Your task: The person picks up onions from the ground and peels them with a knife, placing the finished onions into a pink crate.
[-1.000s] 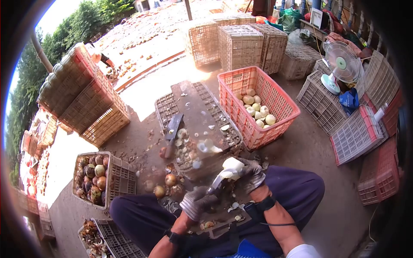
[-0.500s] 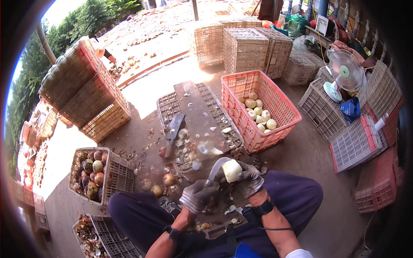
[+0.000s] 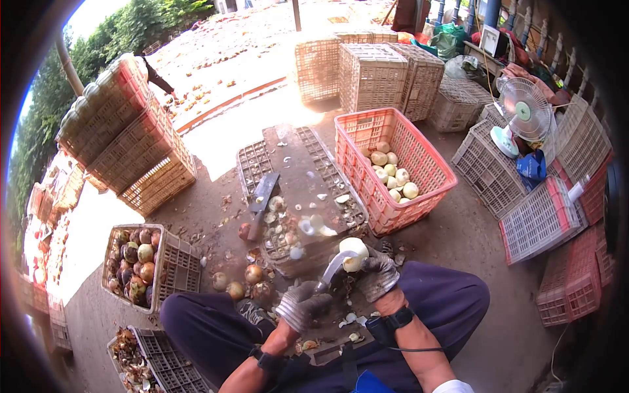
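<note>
My gloved right hand [image 3: 378, 275] grips a pale peeled onion [image 3: 354, 249] from its right side. In my gloved left hand [image 3: 303, 305], fingers wrapped round the handle, is a small knife with a curved blade [image 3: 331, 271]. The blade lies against the left side of the onion. Both hands are above my lap, at the near end of a worn board [image 3: 308, 187] littered with white peelings. On the board's left side rests a cleaver [image 3: 264, 195] with a wooden handle. Several unpeeled onions [image 3: 254, 274] lie on the ground left of my hands.
A red crate [image 3: 419, 154] at the right holds several peeled onions. At the left stand a crate of unpeeled onions [image 3: 171, 268] and a crate of peelings [image 3: 164, 357]. Stacked crates [image 3: 141, 141] rise behind. An electric fan [image 3: 523, 111] sits on crates at the far right.
The onion has turned in my right hand, showing a rounder side, and sits slightly higher. The knife blade has moved right and overlaps it. A person at the back left has shifted.
</note>
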{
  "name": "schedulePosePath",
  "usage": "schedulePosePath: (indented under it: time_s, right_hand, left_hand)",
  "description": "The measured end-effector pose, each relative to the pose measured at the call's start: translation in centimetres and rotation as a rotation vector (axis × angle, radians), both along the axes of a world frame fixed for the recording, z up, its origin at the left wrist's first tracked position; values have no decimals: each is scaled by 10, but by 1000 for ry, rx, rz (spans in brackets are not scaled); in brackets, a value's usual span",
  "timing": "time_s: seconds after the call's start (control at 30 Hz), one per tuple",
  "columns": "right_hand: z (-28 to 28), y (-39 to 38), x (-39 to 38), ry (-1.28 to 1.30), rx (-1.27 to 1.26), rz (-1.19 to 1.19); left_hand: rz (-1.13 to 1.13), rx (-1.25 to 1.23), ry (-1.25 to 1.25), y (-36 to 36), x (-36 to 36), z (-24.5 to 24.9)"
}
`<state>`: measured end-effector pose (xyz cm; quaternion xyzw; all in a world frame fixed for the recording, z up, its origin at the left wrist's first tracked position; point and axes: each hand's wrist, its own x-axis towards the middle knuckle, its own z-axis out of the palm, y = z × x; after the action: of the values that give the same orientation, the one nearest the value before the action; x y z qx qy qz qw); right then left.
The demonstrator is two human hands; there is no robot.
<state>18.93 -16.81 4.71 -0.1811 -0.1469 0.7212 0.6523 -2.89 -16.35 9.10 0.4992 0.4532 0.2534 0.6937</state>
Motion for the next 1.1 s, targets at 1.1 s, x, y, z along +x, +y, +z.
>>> schedulePosePath:
  time_s: [1.1]
  right_hand:
    - [-39, 13, 20, -21, -55, -165]
  left_hand:
    - [-64, 282, 545, 11, -14, 6]
